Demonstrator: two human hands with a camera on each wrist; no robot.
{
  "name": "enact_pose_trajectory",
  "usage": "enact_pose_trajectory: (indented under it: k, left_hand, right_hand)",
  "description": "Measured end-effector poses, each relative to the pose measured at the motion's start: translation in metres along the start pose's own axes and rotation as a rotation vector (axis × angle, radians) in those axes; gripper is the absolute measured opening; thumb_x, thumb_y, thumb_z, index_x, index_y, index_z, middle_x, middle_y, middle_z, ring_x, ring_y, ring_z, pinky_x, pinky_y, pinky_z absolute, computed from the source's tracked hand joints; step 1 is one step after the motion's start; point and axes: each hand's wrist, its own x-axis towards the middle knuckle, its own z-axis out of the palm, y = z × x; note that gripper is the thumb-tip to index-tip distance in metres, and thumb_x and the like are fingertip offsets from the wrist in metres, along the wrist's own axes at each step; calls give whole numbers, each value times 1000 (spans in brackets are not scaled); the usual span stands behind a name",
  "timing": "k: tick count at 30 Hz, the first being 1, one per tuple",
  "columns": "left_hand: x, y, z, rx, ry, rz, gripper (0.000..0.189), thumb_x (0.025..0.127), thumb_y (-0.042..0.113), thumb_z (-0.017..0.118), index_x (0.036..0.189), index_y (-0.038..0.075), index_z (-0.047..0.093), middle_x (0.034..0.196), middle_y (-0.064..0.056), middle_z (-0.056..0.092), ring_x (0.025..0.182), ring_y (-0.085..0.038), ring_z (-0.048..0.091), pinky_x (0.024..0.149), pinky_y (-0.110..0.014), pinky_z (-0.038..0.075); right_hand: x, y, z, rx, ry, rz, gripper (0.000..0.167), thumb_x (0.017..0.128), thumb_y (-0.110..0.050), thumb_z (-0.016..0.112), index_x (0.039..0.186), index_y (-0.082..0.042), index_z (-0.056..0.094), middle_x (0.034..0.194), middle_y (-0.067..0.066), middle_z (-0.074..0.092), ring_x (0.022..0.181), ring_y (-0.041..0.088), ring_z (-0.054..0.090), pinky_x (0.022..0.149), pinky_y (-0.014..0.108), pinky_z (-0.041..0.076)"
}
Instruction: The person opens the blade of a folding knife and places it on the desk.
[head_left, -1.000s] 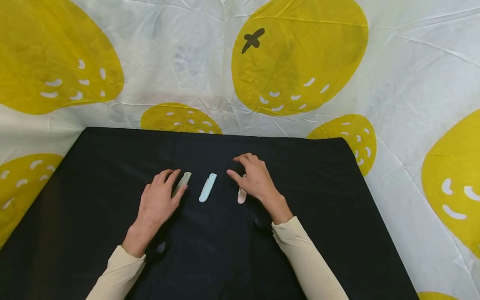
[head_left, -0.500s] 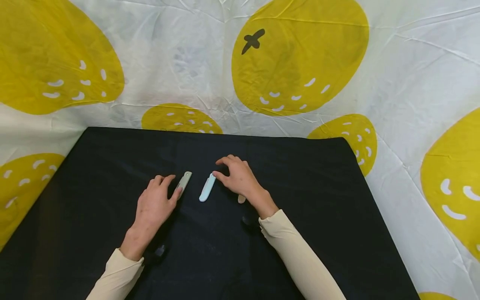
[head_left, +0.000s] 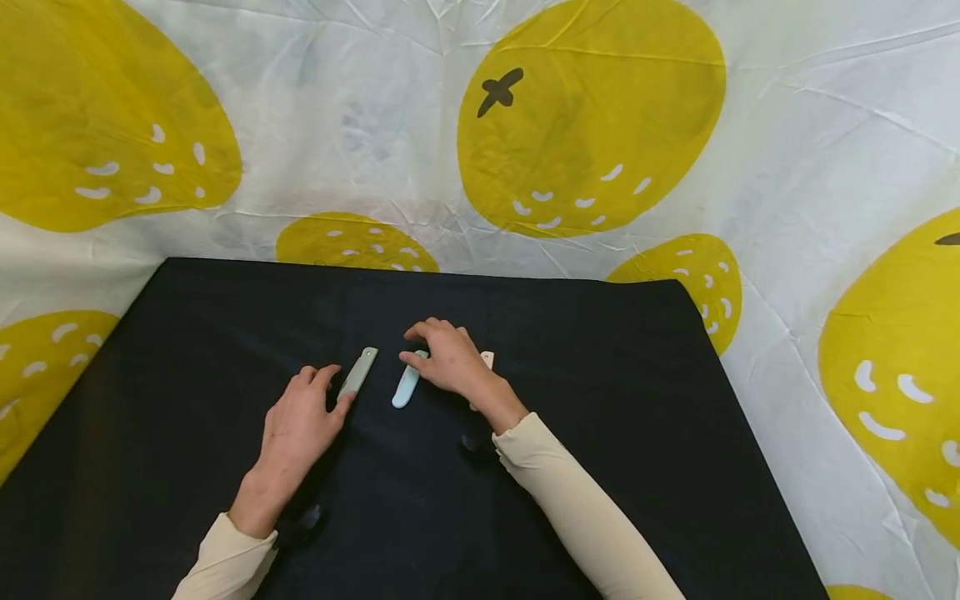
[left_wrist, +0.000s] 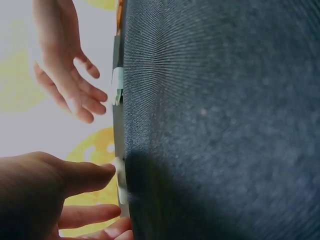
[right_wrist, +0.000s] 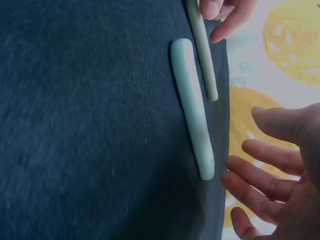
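Observation:
Three slim folding knives lie on the black cloth. In the head view, my left hand is beside the grey-green knife, thumb and fingers spread around its lower end; the left wrist view has the thumb tip right at this knife. My right hand hovers over the upper end of the pale blue knife, fingers loosely bent and apart. In the right wrist view that blue knife lies whole on the cloth, a little away from the fingertips. Under my right wrist, the pale pink knife is mostly hidden.
Black cloth covers the table, whose far edge runs behind the knives. Beyond it hangs a white sheet printed with large yellow fruit.
My right hand has moved left, from above the pink knife to above the blue one. My left hand has drawn back slightly, uncovering more of the grey-green knife.

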Motion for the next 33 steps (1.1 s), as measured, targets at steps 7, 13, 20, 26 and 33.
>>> enact_pose_trajectory:
  k: [7, 13, 20, 26, 33]
  left_hand:
    - [2, 2, 3, 4, 4, 7, 46, 94, 24, 76, 131, 0, 65, 104, -18, 63, 93, -35, 61, 71, -54, 55]
    - [3, 3, 3, 12, -5, 12, 47, 93, 24, 77, 130, -2, 65, 103, -18, 63, 90, -34, 61, 70, -51, 55]
    - [-1, 2, 5, 14, -19, 12, 49, 90, 21, 80, 129, -4, 65, 102, -19, 63, 88, -34, 61, 70, -51, 55]
    - [-2, 3, 7, 1, -23, 9, 45, 89, 18, 81, 126, -4, 67, 102, -19, 64, 86, -32, 61, 70, -51, 55]
    - [-3, 2, 10, -7, -28, 10, 42, 90, 15, 80, 124, -5, 68, 101, -19, 64, 84, -31, 60, 69, -50, 55]
  right_hand:
    - [7, 0, 8, -25, 9, 1, 37, 103, -38, 66, 133, -16, 69, 126, 3, 68, 119, 21, 63, 103, 43, 45]
    - [11, -4, 12, -54, 11, 5, 36, 103, -37, 66, 132, -17, 69, 126, 3, 69, 119, 22, 63, 102, 43, 46]
    - [17, -9, 22, -94, -18, -3, 37, 103, -37, 66, 135, -18, 67, 129, 0, 68, 123, 21, 62, 105, 42, 46]
    - [19, -11, 27, -96, -24, -8, 38, 102, -37, 67, 136, -19, 67, 128, 0, 67, 122, 20, 61, 105, 40, 45]
    - [21, -14, 31, -108, -44, -25, 38, 102, -36, 67, 136, -18, 68, 123, 0, 66, 118, 20, 61, 101, 39, 46]
